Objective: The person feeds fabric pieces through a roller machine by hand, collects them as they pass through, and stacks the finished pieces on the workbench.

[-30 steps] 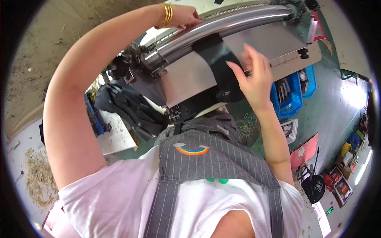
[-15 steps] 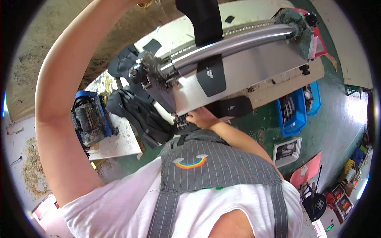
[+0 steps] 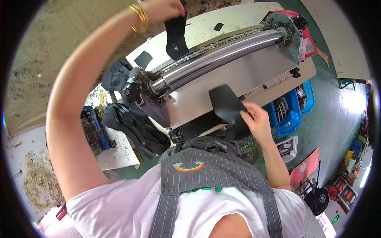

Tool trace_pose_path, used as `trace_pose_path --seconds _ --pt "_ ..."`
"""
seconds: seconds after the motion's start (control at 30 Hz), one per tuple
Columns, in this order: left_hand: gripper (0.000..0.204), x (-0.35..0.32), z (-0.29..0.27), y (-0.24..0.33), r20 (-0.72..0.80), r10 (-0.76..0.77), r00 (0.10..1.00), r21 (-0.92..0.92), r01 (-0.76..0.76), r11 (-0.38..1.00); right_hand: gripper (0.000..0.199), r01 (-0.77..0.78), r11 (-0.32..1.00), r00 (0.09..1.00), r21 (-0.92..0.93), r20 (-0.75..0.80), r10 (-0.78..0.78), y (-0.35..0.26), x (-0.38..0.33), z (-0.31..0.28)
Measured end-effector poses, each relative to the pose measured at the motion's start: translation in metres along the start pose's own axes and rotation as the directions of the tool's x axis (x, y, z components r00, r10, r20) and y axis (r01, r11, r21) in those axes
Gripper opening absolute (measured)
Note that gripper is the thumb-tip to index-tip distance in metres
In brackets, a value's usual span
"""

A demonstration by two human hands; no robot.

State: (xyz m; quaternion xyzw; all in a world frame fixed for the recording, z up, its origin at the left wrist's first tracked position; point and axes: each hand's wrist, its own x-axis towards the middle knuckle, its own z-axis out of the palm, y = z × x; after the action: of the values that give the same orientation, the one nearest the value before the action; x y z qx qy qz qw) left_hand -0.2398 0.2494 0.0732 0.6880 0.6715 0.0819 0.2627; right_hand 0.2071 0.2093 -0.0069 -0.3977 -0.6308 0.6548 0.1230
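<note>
My left hand [image 3: 170,8] is stretched out to the far side of a roller machine [image 3: 226,51]. Its fingers are closed on the upper end of a black sheet piece [image 3: 176,41], which hangs behind the metal roller. On the near side, my right hand [image 3: 258,119] pinches a second black cut piece [image 3: 227,99] by its edge. That piece has a narrow waist and lies partly over the machine's smooth metal plate [image 3: 186,107]. Whether it is fabric or foam I cannot tell.
Piled black pieces [image 3: 135,127] lie left of the machine, beside a dirty motor-like unit [image 3: 93,129]. Blue baskets [image 3: 291,127] and a white tray [image 3: 291,152] with dark pieces stand on the green floor at right. Small black scraps [image 3: 143,59] rest on the white tabletop [image 3: 234,16].
My right hand has moved right from the plate's front edge and now holds a black piece. The piece that ran under the roller is now on the far side, in my left hand.
</note>
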Motion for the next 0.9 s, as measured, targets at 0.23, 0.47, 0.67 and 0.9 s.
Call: trace_pose_path --seconds 0.23,0.47,0.67,0.9 --pt "0.035 0.015 0.116 0.015 0.309 -0.122 0.943 -0.338 0.228 0.913 0.027 0.518 0.436 0.546 -0.736 -0.109 -0.831 -0.033 0.056 0.046" --pt "0.021 0.007 0.05 0.016 0.067 -0.247 0.967 -0.336 0.254 0.907 0.014 0.805 0.414 0.593 -0.425 0.554 -0.585 0.145 0.054 0.147" --pt "0.016 -0.02 -0.005 0.008 -0.249 0.014 0.968 -0.155 -0.054 0.986 0.011 0.863 0.301 0.505 -0.405 0.671 -0.543 0.157 0.049 0.158" --pt "0.022 -0.035 -0.084 0.018 -0.171 -0.18 0.969 -0.184 0.148 0.972 0.012 0.857 0.378 0.513 -0.349 0.646 -0.565 0.129 0.031 0.128"
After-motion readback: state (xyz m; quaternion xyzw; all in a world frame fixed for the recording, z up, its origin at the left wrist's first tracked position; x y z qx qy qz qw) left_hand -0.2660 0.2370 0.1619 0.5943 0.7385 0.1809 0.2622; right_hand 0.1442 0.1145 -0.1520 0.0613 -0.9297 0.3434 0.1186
